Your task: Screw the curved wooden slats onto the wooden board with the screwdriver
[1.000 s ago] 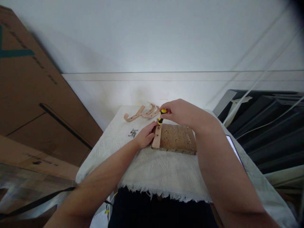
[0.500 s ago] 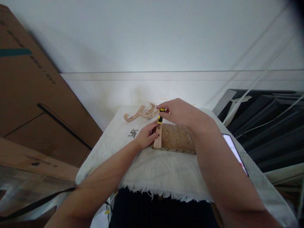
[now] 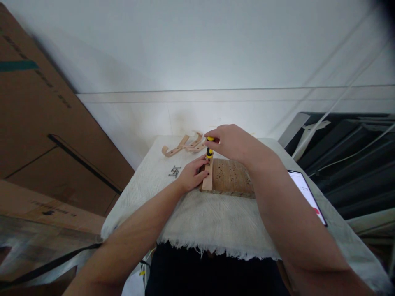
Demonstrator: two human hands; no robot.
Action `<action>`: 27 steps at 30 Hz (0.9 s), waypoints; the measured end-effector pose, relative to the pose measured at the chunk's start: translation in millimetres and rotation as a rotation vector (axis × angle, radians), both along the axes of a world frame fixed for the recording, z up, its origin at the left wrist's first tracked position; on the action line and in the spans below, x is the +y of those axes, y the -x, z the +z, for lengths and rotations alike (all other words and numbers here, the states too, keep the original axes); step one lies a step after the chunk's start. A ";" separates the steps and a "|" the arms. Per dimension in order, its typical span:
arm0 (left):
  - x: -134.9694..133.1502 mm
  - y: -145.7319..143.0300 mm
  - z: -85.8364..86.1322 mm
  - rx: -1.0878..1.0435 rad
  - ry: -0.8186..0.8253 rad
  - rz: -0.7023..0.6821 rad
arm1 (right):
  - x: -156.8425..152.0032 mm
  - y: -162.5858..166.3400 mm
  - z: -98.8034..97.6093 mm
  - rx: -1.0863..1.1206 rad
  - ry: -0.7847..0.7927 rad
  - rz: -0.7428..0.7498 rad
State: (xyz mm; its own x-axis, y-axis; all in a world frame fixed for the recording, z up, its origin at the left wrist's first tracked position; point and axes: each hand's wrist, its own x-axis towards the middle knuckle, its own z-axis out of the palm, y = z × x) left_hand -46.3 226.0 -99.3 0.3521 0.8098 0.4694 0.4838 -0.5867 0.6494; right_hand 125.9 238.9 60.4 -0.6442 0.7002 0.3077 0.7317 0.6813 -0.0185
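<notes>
My right hand [image 3: 232, 142] is closed around the top of a small yellow and black screwdriver [image 3: 210, 151], which stands upright with its tip on a pale wooden strip [image 3: 208, 181]. The strip lies along the left edge of a brown wooden board [image 3: 230, 176] full of small holes. My left hand [image 3: 191, 174] presses on the strip's left side with fingers curled against it, holding it down. A few dark screws [image 3: 174, 171] lie on the white cloth [image 3: 212, 222] just left of my left hand.
Several pale wooden hooks [image 3: 185, 146] lie at the far end of the cloth-covered table. A phone [image 3: 305, 195] with a lit screen rests at the right. Large cardboard boxes [image 3: 40, 123] lean at the left; dark panels [image 3: 354, 164] stand at the right.
My right hand has shifted slightly on the screwdriver's top, and the view has drifted a little. The left hand stays pressed on the strip.
</notes>
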 end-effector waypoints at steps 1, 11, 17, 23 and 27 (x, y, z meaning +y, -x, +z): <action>-0.2 0.0 0.3 0.007 -0.001 0.004 | -1.2 0.0 0.8 -0.007 0.015 0.010; -4.1 -2.1 3.6 0.060 -0.020 0.027 | 0.0 0.0 -0.7 0.075 0.035 0.036; -3.7 -2.5 3.8 0.035 -0.031 0.018 | -4.9 1.8 1.5 0.033 -0.019 -0.120; -1.8 -2.0 1.4 0.032 -0.025 0.020 | -2.4 6.2 -1.1 -0.012 -0.081 -0.138; -1.6 -1.7 1.5 0.042 -0.029 0.023 | -3.7 2.9 0.8 -0.042 -0.016 -0.092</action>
